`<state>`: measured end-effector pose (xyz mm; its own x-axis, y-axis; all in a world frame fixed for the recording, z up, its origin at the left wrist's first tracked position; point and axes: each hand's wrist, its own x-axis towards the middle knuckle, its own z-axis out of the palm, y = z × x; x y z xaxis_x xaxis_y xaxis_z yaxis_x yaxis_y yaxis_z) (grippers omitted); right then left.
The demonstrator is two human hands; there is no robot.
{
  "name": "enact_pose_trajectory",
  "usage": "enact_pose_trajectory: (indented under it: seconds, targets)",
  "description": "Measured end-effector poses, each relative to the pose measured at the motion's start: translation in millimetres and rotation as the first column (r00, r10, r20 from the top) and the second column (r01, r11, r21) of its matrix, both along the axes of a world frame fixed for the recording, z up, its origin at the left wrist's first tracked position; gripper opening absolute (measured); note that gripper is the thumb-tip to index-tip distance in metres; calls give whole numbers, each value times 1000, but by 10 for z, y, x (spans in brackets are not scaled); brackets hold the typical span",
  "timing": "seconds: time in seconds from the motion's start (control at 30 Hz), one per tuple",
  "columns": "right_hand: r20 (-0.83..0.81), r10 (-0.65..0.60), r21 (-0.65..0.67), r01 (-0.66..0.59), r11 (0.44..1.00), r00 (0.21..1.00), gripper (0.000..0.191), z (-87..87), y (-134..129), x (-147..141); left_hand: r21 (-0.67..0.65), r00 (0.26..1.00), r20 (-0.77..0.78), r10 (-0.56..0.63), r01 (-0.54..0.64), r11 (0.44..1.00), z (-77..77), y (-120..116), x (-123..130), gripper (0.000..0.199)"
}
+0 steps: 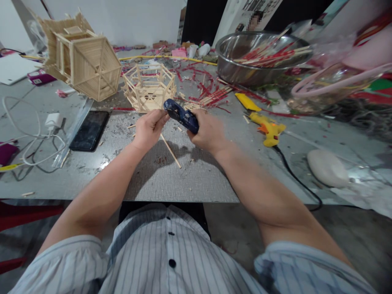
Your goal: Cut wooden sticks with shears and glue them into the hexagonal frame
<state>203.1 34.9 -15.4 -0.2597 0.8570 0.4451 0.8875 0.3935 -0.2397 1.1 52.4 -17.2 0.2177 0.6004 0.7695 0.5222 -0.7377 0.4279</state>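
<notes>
My right hand point(208, 130) is wrapped round a dark blue hand tool point(186, 118), whose near end reaches the fingertips of my left hand point(149, 128). Those left fingers are pinched on a thin wooden stick point(170, 151) that slants down toward me over the table. Just behind my hands sits an open six-sided frame of pale sticks point(148, 92). A larger stick-built model point(96, 67) lies tilted at the back left. The tool's jaws are too small to make out clearly.
Left of my hands lie a black phone point(90, 130) and a white charger point(54, 121) with its cable. A yellow glue gun point(269, 128), a steel basin point(223, 67) of sticks and a white mouse-like object point(327, 167) are on the right. Red scraps litter the back.
</notes>
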Motion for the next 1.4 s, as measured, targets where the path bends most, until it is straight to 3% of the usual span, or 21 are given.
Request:
enact_pose_trajectory:
  seconds: [0.4,0.73,1.0,1.4]
  targets:
    - [-11,3,73,-3,997,1000,51,-45,12,0,-16,1000,0,-21,21,1000,-28,20,-11,49]
    - [-13,14,29,-14,999,1000,51,-57,25,-2,-77,997,39,-60,62,995,-27,24,2,52]
    - [27,-25,-60,26,998,999,56,39,-25,-47,-51,998,38,-52,54,997,-27,31,0,52]
    - [25,-58,-60,59,996,998,40,87,-52,-70,-90,1000,-18,-8,7,996,-7,2,-16,47]
